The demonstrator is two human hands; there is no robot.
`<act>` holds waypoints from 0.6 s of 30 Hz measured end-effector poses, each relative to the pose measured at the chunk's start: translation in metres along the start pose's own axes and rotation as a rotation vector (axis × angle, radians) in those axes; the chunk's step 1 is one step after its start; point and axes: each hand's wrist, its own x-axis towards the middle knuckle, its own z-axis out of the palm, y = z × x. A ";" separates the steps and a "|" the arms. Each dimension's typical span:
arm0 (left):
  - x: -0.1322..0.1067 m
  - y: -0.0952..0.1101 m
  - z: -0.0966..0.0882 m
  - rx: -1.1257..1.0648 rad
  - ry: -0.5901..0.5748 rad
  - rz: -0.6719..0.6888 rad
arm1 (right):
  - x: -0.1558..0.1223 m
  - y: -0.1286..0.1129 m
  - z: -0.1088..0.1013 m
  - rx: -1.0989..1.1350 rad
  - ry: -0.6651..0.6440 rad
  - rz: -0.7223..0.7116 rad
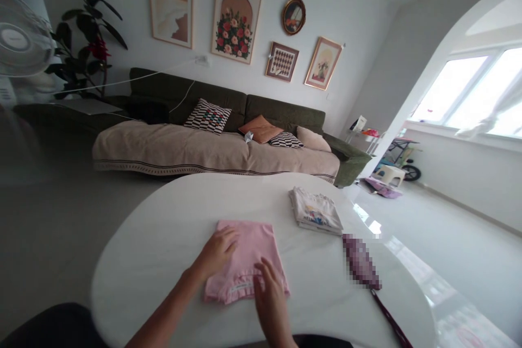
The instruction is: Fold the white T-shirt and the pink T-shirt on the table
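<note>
A folded pink garment [250, 242] lies flat on the white table [163, 228]. Its gathered edge, with a pale label, faces me. My left hand [219, 253] rests on the garment's left side, palm down, fingers stretched out. Over its near right part is my right hand [271, 296], fingers extended and slightly apart, hiding some of that edge; whether it presses on the cloth I cannot tell. Neither hand grips anything. Farther back to the right sits a folded white T-shirt [316, 211] with a printed front.
At the table's right lies a blurred-out purple item [362, 262] with a dark thin handle [389, 315]. Behind the table stands a green sofa with a beige cover [212, 147] and several cushions. A fan [20, 35] is at the far left.
</note>
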 end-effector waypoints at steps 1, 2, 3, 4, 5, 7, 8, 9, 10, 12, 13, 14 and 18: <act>0.018 -0.002 0.008 0.070 -0.040 0.018 | 0.005 -0.017 0.011 0.002 -0.025 -0.017; 0.032 -0.006 0.016 0.132 -0.091 0.011 | 0.008 -0.030 0.023 -0.002 -0.071 -0.035; 0.042 -0.011 0.025 0.169 -0.128 -0.001 | 0.008 -0.040 0.035 -0.010 -0.124 -0.047; 0.048 -0.018 0.032 0.195 -0.157 -0.018 | 0.007 -0.045 0.046 -0.018 -0.172 -0.057; 0.050 -0.025 0.038 0.208 -0.168 -0.032 | 0.004 -0.047 0.055 -0.024 -0.215 -0.061; 0.043 -0.037 0.043 0.229 -0.159 -0.034 | -0.005 -0.038 0.061 -0.020 -0.282 -0.064; 0.035 -0.042 0.042 0.249 -0.144 -0.030 | -0.009 -0.030 0.059 -0.016 -0.305 -0.063; 0.025 -0.044 0.041 0.273 -0.123 -0.033 | -0.012 -0.021 0.052 -0.013 -0.321 -0.057; 0.014 -0.044 0.039 0.298 -0.101 -0.047 | -0.013 -0.011 0.042 -0.014 -0.333 -0.046; -0.012 -0.036 0.040 0.341 -0.058 -0.114 | -0.009 0.008 0.016 -0.045 -0.349 -0.016; -0.025 -0.028 0.044 0.350 -0.050 -0.160 | -0.004 0.016 0.002 -0.077 -0.352 0.003; -0.038 -0.018 0.050 0.345 -0.059 -0.197 | 0.002 0.024 -0.011 -0.123 -0.360 0.015; -0.076 0.031 0.094 0.087 -0.331 -0.147 | 0.028 0.042 -0.034 -0.400 -0.260 0.094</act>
